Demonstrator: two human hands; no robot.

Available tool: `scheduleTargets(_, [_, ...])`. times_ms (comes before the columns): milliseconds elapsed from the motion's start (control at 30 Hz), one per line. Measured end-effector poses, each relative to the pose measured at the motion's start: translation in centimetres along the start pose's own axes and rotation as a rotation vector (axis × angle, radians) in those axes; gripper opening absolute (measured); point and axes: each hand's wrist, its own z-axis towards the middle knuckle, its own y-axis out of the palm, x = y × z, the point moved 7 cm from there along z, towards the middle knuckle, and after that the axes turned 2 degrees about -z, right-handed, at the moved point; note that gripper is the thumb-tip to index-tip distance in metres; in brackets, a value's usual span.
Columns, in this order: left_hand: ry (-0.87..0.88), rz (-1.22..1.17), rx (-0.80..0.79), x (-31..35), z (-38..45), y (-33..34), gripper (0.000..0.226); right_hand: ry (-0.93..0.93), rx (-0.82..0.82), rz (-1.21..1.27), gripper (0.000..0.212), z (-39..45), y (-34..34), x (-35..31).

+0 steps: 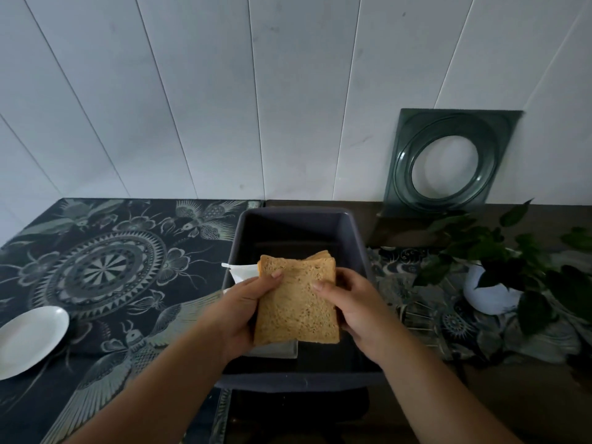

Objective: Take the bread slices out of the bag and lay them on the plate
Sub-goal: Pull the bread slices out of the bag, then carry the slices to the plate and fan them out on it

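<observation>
A stack of brown bread slices point(296, 302) is held above a dark grey bin point(358, 248) in the middle of the view. My left hand point(243, 309) grips the stack's left edge, thumb on the top slice. My right hand point(355, 309) grips its right edge, thumb also on top. A pale bag point(240, 272) pokes out behind the stack's upper left, and more of it shows under the stack. The white plate point(28, 339) lies on the patterned cloth at the far left, bare.
A potted green plant in a white pot point(490, 296) stands to the right of the bin. A dark glass square dish point(448, 161) leans against the white panelled wall at the back right. Patterned dark cloth point(105, 267) covers the left of the table.
</observation>
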Motion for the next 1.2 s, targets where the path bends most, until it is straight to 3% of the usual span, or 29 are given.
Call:
scheduleTargets(167, [-0.011,-0.093,-0.029,-2.0,-1.4,-0.8,0.048,0.102,-0.057,0.13,0.041,-0.3,0.0,1.6])
scheduleTargets(367, [0.097,-0.196,0.203,-4.4,-5.0,-4.8,0.041,0.138,-0.252,0.065,0.04,-0.1,3.8,3.6])
scheduleTargets(467, [0.189,-0.281,0.346,-5.7,-8.9,-8.0,0.029,0.211,-0.399,0.01,0.039,-0.1,8.3,5.7])
scheduleTargets(633, [0.301,-0.376,0.671,-10.2,-18.6,-13.9,0.047,0.288,-0.683,-0.192,0.051,-3.2,18.8,9.7])
scheduleTargets(767, [0.385,-0.478,0.866,-15.2,-27.0,-17.6,0.062,0.375,-0.964,-0.336,0.044,-8.8,26.8,13.0])
scheduleTargets(900, [0.479,-0.624,1.019,-20.8,-34.2,-20.0,0.063,0.408,-1.179,-0.517,0.041,-14.7,32.7,16.7])
scheduleTargets(1000, [0.54,-0.703,1.114,-24.3,-38.9,-21.2,0.06,0.416,-1.282,-0.609,0.046,-18.8,36.5,19.3])
scheduleTargets(1200, [0.613,-0.747,1.236,-29.4,-47.9,-23.4,0.055,0.408,-1.385,-0.659,0.034,-27.0,42.8,23.9])
